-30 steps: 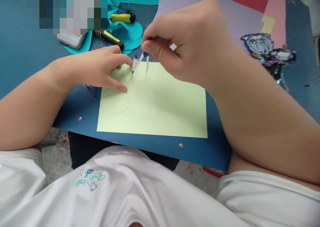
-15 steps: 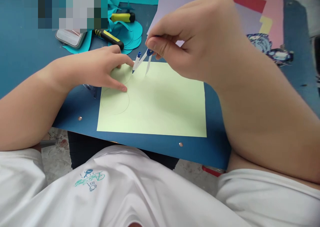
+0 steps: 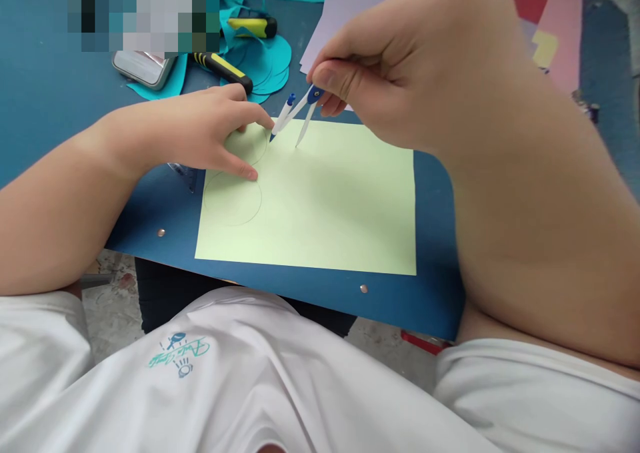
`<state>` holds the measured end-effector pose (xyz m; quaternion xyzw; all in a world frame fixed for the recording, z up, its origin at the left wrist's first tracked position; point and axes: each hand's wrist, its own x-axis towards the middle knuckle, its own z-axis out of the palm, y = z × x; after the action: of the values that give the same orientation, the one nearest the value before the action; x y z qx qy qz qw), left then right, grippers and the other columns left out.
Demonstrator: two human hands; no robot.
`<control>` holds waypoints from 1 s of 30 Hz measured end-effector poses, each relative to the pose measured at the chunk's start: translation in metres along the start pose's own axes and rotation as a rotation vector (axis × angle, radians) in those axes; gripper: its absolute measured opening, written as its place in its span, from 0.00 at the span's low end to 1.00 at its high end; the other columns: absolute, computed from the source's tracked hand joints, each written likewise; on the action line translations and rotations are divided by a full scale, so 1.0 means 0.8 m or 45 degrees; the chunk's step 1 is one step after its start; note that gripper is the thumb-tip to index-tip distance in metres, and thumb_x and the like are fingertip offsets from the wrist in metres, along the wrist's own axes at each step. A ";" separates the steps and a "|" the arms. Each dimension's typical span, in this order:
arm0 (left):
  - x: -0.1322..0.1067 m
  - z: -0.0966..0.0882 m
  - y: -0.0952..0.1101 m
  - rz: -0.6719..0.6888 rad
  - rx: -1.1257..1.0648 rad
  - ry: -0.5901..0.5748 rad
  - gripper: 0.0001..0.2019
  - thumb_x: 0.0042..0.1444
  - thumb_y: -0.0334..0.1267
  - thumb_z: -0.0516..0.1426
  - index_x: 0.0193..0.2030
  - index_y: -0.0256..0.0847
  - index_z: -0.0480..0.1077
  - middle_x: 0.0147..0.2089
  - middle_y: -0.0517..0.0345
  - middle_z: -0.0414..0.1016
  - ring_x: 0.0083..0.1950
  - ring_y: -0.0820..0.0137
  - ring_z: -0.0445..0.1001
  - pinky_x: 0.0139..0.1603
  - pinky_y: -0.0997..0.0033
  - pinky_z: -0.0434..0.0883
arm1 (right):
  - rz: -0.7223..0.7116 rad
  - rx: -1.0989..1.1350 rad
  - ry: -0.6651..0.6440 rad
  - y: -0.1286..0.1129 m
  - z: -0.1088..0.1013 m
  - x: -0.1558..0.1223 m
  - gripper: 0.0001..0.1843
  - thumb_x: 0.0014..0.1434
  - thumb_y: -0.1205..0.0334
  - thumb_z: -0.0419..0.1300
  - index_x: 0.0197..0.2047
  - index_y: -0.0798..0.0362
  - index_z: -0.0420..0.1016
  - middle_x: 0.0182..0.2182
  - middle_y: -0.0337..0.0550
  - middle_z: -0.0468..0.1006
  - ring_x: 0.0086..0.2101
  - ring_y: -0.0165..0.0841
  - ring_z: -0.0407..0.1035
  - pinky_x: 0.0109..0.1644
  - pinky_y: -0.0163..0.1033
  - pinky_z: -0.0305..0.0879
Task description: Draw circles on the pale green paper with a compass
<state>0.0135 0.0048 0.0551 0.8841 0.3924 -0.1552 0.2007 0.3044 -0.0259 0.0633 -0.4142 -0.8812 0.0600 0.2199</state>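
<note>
Green paper (image 3: 325, 200) carries two drawn circles (image 3: 233, 200) at nine o'clock; left hand (image 3: 195, 136), open-fingered, presses it; right hand (image 3: 415, 66) pinches one compass (image 3: 295, 116).

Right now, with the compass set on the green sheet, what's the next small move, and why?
Likely twirl the compass head with the right hand so the pencil leg sweeps around the needle leg. Both tips look to be on the green sheet, no arc shows around the needle yet, two circles sit beside it, and the left hand pins the sheet.
</note>
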 end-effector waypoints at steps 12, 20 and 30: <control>0.006 0.004 -0.011 0.043 -0.061 0.040 0.52 0.67 0.79 0.65 0.89 0.54 0.67 0.68 0.42 0.69 0.60 0.47 0.74 0.56 0.55 0.70 | -0.069 0.130 0.012 -0.015 0.003 0.001 0.19 0.84 0.49 0.60 0.54 0.50 0.89 0.46 0.43 0.89 0.47 0.43 0.88 0.54 0.50 0.83; 0.004 0.005 -0.015 0.045 -0.087 0.053 0.56 0.62 0.85 0.64 0.90 0.60 0.66 0.71 0.43 0.71 0.62 0.46 0.74 0.60 0.53 0.70 | -0.026 0.078 -0.019 -0.019 0.003 0.006 0.17 0.83 0.47 0.60 0.51 0.43 0.88 0.47 0.42 0.93 0.49 0.48 0.90 0.60 0.56 0.89; 0.006 0.011 -0.007 0.016 -0.055 0.069 0.55 0.67 0.69 0.65 0.93 0.44 0.58 0.76 0.36 0.71 0.72 0.39 0.76 0.74 0.44 0.74 | 0.181 -0.181 0.002 -0.019 -0.004 0.022 0.20 0.83 0.44 0.63 0.51 0.46 0.93 0.49 0.45 0.94 0.50 0.50 0.88 0.61 0.60 0.87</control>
<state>0.0109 0.0070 0.0438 0.8859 0.3954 -0.1214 0.2100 0.2848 -0.0228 0.0764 -0.4905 -0.8513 0.0124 0.1858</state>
